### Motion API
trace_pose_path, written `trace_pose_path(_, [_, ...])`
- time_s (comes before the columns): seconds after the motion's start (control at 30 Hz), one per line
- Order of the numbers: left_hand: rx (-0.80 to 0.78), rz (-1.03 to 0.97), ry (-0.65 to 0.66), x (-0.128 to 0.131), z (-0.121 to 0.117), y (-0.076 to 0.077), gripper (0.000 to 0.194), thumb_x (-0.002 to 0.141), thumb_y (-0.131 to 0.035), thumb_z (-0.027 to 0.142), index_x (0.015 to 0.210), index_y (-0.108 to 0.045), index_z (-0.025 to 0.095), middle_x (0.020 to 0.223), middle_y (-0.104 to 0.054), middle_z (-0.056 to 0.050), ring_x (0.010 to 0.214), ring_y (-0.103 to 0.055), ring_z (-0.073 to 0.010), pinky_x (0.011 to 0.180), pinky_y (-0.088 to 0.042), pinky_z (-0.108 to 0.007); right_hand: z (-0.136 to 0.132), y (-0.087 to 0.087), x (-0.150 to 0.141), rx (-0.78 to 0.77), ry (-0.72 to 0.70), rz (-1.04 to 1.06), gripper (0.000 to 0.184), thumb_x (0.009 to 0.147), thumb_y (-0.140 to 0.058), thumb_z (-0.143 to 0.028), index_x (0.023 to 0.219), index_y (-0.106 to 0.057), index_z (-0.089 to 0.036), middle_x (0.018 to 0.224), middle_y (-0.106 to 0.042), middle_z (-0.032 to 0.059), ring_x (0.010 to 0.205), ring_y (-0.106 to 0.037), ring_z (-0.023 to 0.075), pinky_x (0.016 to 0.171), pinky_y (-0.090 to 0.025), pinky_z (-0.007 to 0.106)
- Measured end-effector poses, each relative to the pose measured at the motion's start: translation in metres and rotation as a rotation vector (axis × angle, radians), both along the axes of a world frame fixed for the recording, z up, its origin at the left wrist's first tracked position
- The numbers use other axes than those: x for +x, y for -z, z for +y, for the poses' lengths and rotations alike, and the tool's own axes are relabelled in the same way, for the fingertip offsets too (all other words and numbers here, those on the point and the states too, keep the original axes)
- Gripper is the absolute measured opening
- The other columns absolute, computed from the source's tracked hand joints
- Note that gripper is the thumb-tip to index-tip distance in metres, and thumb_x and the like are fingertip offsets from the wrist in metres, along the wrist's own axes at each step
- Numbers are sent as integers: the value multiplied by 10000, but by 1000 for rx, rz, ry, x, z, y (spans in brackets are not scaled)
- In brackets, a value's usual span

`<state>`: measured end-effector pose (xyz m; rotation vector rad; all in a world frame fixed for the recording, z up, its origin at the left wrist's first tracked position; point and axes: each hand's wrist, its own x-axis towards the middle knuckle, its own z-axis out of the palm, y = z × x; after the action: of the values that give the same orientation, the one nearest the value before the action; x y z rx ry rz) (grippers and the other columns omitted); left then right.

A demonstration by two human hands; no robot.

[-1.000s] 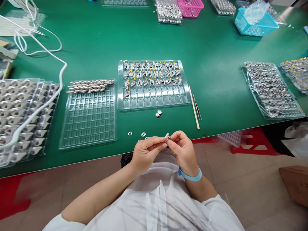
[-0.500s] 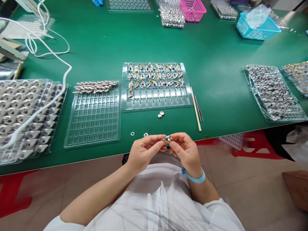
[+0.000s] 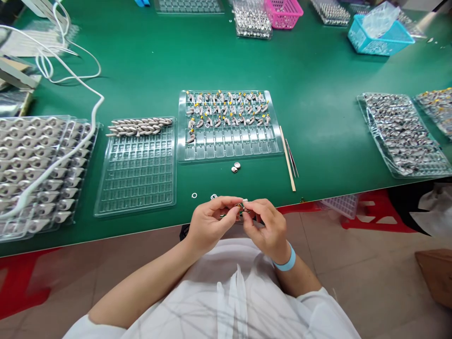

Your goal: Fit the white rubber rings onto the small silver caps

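Observation:
My left hand (image 3: 211, 221) is closed in a pinch on a small earbud part (image 3: 240, 206) with an orange-yellow bit, just past the table's front edge. Against the same part, my right hand (image 3: 267, 226) presses its thumb and fingertips; a white end pokes out between the two hands. Fingers cover most of the part. Beyond the hands lie two round silver-rimmed pieces (image 3: 235, 167) and some thin white rings (image 3: 194, 195). Farther off, a clear tray (image 3: 233, 149) carries rows of grey earbud parts with yellow-orange tabs in its upper rows.
Left of it, another clear tray (image 3: 136, 181) holds grey stems along its top. Stacked trays of grey shells (image 3: 42, 174) stand far left under a white cable (image 3: 81, 80). A wooden stick (image 3: 287, 160) and tweezers (image 3: 292, 160) lie right. Pink (image 3: 285, 16) and blue (image 3: 379, 42) baskets stand behind.
My right hand has shifted slightly left, closer to my left hand, and its fingers have curled further over the part. My left hand is nearly still.

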<state>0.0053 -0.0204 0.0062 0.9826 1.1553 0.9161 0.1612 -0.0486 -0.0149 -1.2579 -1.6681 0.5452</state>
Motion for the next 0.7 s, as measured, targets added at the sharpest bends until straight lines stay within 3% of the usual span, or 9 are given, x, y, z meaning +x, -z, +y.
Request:
trace_pose_path(0.17, [58,92,33,0,0,3,190,782,-695,262,918,-755,142,877,-761,-83,749,-724,-192,716,-630,-288,-1,-4,-3,-268,51,204,135,849,-608,-184,976,-620,-230,809,-666,14,626,-601,123,563,-525,257])
trace_pose_path(0.27, [69,119,36,0,0,3,187,781,-689,257,913,-755,143,871,-762,-79,707,-718,-178,689,-624,-270,-3,-5,-5,-318,101,221,111,855,-612,-213,963,-631,-225,783,-680,8,611,-608,119,565,-535,249])
trace_pose_path(0.4, [39,98,40,1,1,1,197,776,-698,264,916,-754,138,885,-764,-83,754,-726,-190,703,-624,-269,-3,-3,-4,-158,138,57,163,849,-616,-203,1005,-623,-251,797,-698,14,612,-614,131,565,-541,269])
trace_pose_path(0.57, [-21,-10,46,3,5,-6,160,742,-732,257,854,-750,144,828,-764,-59,745,-726,-170,672,-624,-227,0,7,3,89,-28,-151,305,852,-608,-169,1131,-578,-286,926,-737,47,742,-689,181,639,-575,323])
trace_pose_path(0.7, [-75,-81,57,2,9,-9,173,744,-739,270,862,-742,144,787,-749,-44,688,-713,-149,638,-623,-219,1,10,5,134,-64,-193,370,845,-612,-145,1181,-543,-285,908,-737,43,739,-694,181,648,-567,314])
